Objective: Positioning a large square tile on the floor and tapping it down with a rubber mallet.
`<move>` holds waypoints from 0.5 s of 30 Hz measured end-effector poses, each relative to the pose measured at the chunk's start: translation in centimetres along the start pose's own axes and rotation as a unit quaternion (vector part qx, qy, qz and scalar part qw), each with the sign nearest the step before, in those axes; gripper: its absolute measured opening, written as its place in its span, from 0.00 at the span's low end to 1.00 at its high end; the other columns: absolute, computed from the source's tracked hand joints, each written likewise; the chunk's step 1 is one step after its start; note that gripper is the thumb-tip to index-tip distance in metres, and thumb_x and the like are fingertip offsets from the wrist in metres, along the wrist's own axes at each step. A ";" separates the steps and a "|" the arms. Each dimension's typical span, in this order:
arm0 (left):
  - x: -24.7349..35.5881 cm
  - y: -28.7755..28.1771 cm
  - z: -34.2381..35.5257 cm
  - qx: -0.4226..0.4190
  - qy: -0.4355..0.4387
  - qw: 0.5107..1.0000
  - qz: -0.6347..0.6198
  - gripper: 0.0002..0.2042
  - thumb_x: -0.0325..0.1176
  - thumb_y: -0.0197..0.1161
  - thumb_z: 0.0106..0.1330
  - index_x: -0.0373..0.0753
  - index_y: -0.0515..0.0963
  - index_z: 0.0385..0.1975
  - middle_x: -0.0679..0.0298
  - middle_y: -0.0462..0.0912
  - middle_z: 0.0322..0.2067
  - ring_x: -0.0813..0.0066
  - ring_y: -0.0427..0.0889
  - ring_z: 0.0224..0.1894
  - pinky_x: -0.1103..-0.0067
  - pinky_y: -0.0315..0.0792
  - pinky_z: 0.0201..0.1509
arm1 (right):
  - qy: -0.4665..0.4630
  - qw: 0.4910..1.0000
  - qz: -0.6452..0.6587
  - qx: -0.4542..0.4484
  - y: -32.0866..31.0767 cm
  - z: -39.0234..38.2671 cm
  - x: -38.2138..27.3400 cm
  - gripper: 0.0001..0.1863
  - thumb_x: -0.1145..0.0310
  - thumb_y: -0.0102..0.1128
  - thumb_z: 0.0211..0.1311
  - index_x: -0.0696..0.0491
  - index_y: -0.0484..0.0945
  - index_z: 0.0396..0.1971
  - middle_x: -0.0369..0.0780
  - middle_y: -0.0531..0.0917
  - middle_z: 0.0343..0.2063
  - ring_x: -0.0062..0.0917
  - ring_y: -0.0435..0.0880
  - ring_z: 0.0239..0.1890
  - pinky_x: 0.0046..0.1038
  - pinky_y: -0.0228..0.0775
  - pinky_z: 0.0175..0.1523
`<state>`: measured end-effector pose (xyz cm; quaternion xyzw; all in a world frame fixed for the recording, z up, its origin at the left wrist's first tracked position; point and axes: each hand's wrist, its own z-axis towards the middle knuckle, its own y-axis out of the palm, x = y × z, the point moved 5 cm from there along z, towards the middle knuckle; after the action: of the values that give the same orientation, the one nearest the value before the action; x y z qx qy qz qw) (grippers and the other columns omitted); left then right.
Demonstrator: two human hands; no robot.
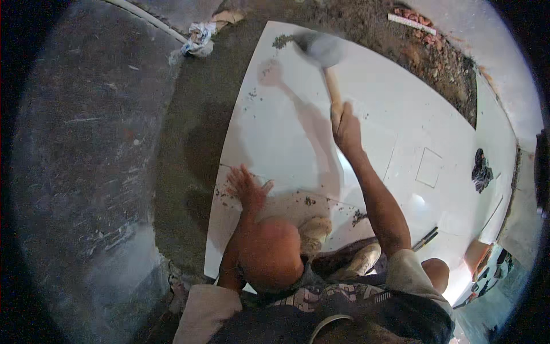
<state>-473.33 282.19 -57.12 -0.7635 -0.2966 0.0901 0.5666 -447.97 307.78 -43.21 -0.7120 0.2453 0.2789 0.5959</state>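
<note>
Mallet (321, 49) raised over white tile's (366, 114) far corner, head blurred, handle running back toward right hand (345, 127), grip wrapped tight on handle end. Left hand (247, 188), fingers spread, flat on tile's near-left edge beside mortar bed (189, 143).

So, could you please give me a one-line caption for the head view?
Right hand swings a wooden-handled mallet over a large white tile; left hand presses flat on the tile beside wet mortar.
</note>
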 end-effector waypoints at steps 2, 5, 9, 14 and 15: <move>2.4 1.7 -0.4 -0.004 0.027 0.999 -0.017 0.57 0.68 0.62 0.49 0.42 0.37 0.70 0.46 0.27 0.69 0.40 0.25 0.70 0.37 0.28 0.62 | 0.019 0.987 -0.138 -0.075 2.6 -0.2 8.4 0.23 0.49 0.43 0.68 0.59 0.66 0.36 0.55 0.78 0.21 0.54 0.78 0.26 0.50 0.69 0.30; 0.5 1.0 2.0 -0.044 -0.021 0.998 0.026 0.57 0.67 0.62 0.49 0.42 0.37 0.70 0.45 0.29 0.69 0.40 0.25 0.70 0.37 0.28 0.62 | -0.070 0.995 -0.032 0.060 1.8 1.5 2.0 0.22 0.50 0.43 0.69 0.58 0.66 0.34 0.53 0.77 0.18 0.52 0.78 0.23 0.50 0.68 0.28; -0.1 0.4 0.1 0.026 0.012 1.000 -0.008 0.57 0.67 0.62 0.48 0.41 0.38 0.69 0.43 0.28 0.69 0.38 0.28 0.70 0.37 0.29 0.62 | -0.054 0.991 0.100 0.068 -2.6 2.4 -7.3 0.21 0.52 0.45 0.69 0.58 0.65 0.32 0.52 0.76 0.16 0.49 0.78 0.23 0.50 0.66 0.29; 1.3 0.2 -0.1 0.078 0.076 0.993 -0.035 0.57 0.65 0.65 0.48 0.41 0.37 0.69 0.42 0.29 0.69 0.36 0.30 0.70 0.37 0.27 0.62 | -0.028 0.995 -0.089 0.020 2.4 1.5 5.3 0.21 0.51 0.43 0.69 0.58 0.67 0.38 0.51 0.76 0.17 0.50 0.78 0.22 0.50 0.68 0.29; 2.7 -0.2 -0.4 0.079 0.084 0.992 -0.043 0.57 0.65 0.65 0.48 0.41 0.37 0.69 0.42 0.29 0.69 0.36 0.30 0.70 0.37 0.27 0.62 | 0.007 0.984 -0.175 -0.027 3.8 1.1 10.2 0.21 0.51 0.43 0.69 0.57 0.68 0.41 0.51 0.77 0.18 0.51 0.77 0.22 0.49 0.69 0.31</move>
<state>-471.06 283.36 -56.21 -0.7078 -0.2722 0.0243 0.6514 -443.23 308.03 -53.09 -0.7618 0.1131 0.1715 0.6143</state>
